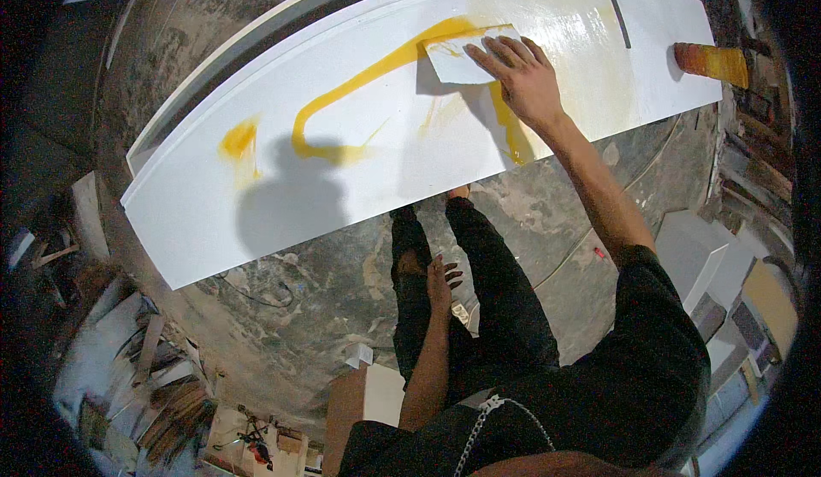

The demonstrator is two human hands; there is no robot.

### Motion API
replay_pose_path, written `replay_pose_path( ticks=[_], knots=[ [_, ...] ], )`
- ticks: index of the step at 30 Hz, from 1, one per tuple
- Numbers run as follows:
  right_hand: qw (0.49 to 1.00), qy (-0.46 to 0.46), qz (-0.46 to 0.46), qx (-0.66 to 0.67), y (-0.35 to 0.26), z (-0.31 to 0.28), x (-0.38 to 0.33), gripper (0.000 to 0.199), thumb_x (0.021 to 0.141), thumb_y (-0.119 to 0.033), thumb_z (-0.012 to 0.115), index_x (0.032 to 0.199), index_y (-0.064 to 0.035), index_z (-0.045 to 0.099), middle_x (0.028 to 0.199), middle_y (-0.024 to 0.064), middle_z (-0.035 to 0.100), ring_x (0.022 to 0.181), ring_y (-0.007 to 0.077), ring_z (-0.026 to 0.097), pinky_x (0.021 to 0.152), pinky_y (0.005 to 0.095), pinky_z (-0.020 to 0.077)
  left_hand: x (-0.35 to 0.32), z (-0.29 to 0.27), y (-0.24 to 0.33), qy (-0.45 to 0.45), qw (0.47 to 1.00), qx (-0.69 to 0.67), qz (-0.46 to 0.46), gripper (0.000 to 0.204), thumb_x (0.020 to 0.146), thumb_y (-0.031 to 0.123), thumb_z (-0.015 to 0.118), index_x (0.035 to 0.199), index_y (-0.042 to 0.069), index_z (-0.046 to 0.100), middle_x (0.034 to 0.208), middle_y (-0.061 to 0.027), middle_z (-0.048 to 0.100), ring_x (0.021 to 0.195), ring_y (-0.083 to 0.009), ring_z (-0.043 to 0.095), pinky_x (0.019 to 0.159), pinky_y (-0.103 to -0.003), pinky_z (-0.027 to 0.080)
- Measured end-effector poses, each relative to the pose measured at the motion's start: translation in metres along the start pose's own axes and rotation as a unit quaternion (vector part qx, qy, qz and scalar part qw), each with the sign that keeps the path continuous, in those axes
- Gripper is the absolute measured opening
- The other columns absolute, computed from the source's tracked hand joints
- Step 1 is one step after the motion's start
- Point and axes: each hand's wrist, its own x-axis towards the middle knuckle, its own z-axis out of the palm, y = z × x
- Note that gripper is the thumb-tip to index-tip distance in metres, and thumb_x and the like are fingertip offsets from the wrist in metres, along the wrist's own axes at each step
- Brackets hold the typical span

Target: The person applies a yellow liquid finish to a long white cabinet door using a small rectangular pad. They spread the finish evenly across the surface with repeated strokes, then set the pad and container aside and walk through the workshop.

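Yellow glue (376,71) lies in a thick looping trail on a large white panel (231,250). My right hand (528,79) grips a flat white spreader sheet (462,65), its far edge against the panel and smeared with yellow. To the right of this hand, a thin glossy film covers the panel; below the sheet, a thick yellow streak (513,130) runs to the panel's near edge. My left hand (441,282) hangs by my leg with its fingers apart and nothing in it. A separate yellow smear (239,141) sits on the panel's left part.
A yellow-stained cup (711,65) is at the panel's right end. A dark narrow slot (616,11) cuts into the panel near there. Behind it runs a curved frame (282,19). Scrap boards (162,400) pile up at lower left, and pale boxes (697,259) at right.
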Motion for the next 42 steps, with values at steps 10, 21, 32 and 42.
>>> replay_pose_path(
  ticks=[10,21,32,42],
  knots=[
    [0.999,-0.005,0.028,-0.025,0.016,0.010,0.033,0.066,0.086,-0.001,0.058,0.142,-0.0326,0.048,0.141,0.0003,0.055,0.130,0.0219,0.050,0.115,0.0469,0.0330,-0.010,0.018,0.004,0.044,0.999,0.001,-0.005,0.063,0.098,0.054,0.047,0.144,0.012,0.036,0.114,-0.0158,0.062,0.093,-0.0294,0.066,0.075,-0.044,0.056],
    [0.999,0.026,0.012,-0.031,0.037,0.013,0.034,0.057,0.084,-0.007,0.055,0.136,-0.0303,0.054,0.135,0.0006,0.058,0.127,0.0218,0.052,0.113,0.0481,0.0320,-0.003,0.013,-0.002,0.024,0.999,-0.019,0.007,0.069,0.095,0.058,0.050,0.145,0.012,0.035,0.114,-0.0158,0.062,0.095,-0.0309,0.066,0.077,-0.045,0.057],
    [1.000,0.006,0.018,0.004,0.034,0.010,0.042,0.067,0.082,0.001,0.057,0.140,-0.0318,0.051,0.141,-0.0015,0.054,0.132,0.0201,0.048,0.115,0.0449,0.0321,-0.001,0.016,0.003,0.035,0.997,-0.062,-0.005,0.057,0.100,0.052,0.046,0.139,0.011,0.040,0.109,-0.0141,0.064,0.085,-0.0262,0.067,0.069,-0.039,0.057],
    [0.999,0.004,0.033,-0.004,0.030,0.022,0.050,0.068,0.082,-0.002,0.062,0.141,-0.0323,0.048,0.142,-0.0021,0.053,0.133,0.0199,0.047,0.116,0.0480,0.0296,-0.004,0.019,0.011,0.028,0.998,-0.052,-0.010,0.063,0.099,0.054,0.047,0.141,0.009,0.037,0.112,-0.0151,0.063,0.089,-0.0263,0.067,0.070,-0.039,0.057]
  ],
)
